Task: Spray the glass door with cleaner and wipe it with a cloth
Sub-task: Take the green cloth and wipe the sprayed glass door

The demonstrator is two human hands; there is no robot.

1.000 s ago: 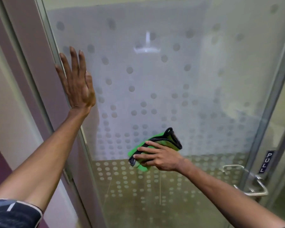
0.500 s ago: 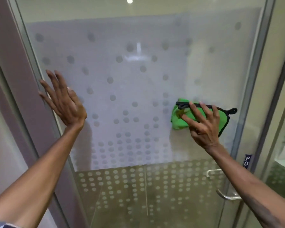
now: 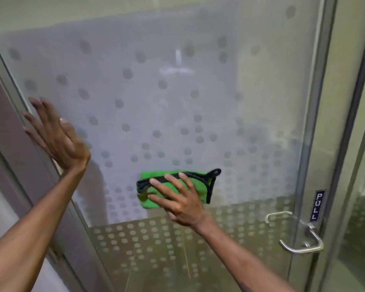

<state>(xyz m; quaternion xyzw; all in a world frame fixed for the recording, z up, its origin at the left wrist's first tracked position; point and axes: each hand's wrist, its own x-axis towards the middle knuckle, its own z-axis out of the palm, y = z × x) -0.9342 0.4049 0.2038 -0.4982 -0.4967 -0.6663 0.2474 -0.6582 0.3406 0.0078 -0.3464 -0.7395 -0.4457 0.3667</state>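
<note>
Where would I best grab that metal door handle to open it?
Probably the long lower bar of the handle, wrapped from above, on this side of the glass door. It stands off the pane, leaving room behind it, and the PULL sign above says to draw it toward you.

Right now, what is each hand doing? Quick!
Left hand: open, fingers straight, at the glass door's left edge.
Right hand: open, spread fingers pressing the green cloth on the glass.

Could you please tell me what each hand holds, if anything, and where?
Right hand presses the green cloth against the glass door, fingers over its middle; left hand holds nothing.
</note>
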